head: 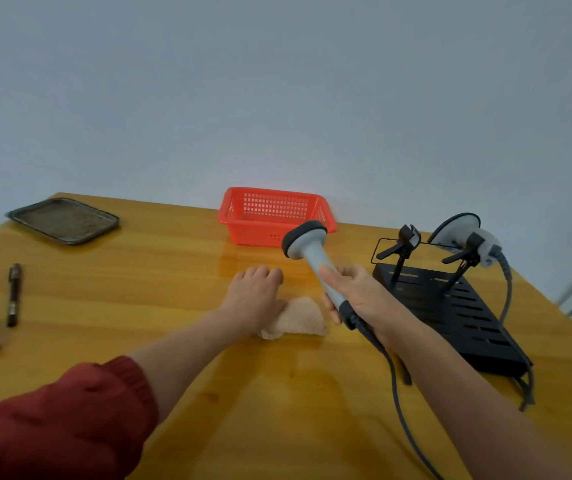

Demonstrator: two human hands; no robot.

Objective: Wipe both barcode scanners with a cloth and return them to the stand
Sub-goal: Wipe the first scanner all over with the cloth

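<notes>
Scanner (307,249) sits grasped in right hand (357,299); left hand (255,299), grip released, rests on cloth (303,320)

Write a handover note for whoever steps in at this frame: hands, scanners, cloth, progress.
Left hand: rests on the cloth, which lies on the table; whether it grips the cloth is unclear.
Right hand: grips the first scanner by its handle, head up, above the table.
Second scanner: sits in the right cradle of the stand; the left cradle is empty.
Done: one scanner taken off.
Left: wipe it, return it, then likely handle the second; its wiped state cannot be told.
</notes>
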